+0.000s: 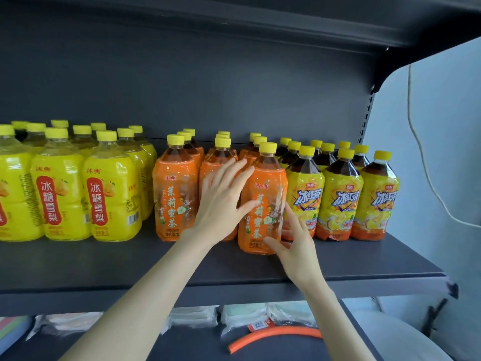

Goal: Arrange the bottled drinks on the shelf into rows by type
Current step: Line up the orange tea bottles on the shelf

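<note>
Dark grey metal shelf (338, 259), flat board, back panel the same colour. All bottles on it upright, all with yellow caps.

- Left: yellow-labelled plastic bottles of pale drink (62, 194), several rows deep.
- Middle, just beside them: orange-labelled plastic bottles of amber tea (174, 194), three rows running front to back. The front bottle of the right-hand orange row (263, 204) stands forward of its neighbours.
- Right: plastic bottles of dark tea with yellow-and-orange labels (341, 201), three rows, three deep.

Nine orange bottles (171, 196), nine iced-tea bottles (341, 201)
</note>
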Available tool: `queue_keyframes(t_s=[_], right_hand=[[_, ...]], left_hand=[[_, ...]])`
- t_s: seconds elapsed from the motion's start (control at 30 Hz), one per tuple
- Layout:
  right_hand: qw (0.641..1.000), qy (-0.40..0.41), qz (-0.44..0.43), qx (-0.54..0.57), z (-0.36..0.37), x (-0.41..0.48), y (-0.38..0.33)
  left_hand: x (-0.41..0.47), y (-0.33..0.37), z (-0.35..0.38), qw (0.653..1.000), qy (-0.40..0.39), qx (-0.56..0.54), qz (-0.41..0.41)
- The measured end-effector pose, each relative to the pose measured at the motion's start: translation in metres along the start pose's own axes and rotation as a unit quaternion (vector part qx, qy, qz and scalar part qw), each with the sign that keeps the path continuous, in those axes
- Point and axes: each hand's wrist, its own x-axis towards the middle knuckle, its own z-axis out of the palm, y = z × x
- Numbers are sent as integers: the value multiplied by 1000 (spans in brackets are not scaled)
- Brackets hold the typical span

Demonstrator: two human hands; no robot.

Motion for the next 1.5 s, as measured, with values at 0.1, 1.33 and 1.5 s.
queue_keyframes(t_s=[0.1,1.33,1.5], right_hand=[[999,18,7,-34,3,9,4],[937,99,-143,-302,17,27,5],[934,113,-158,-300,19,29,7]], left_hand=[[5,-5,4,999,-30,24,27],[-23,-39,12,990,-5,140,-26],[-20,-34,12,986,-3,167,-25]])
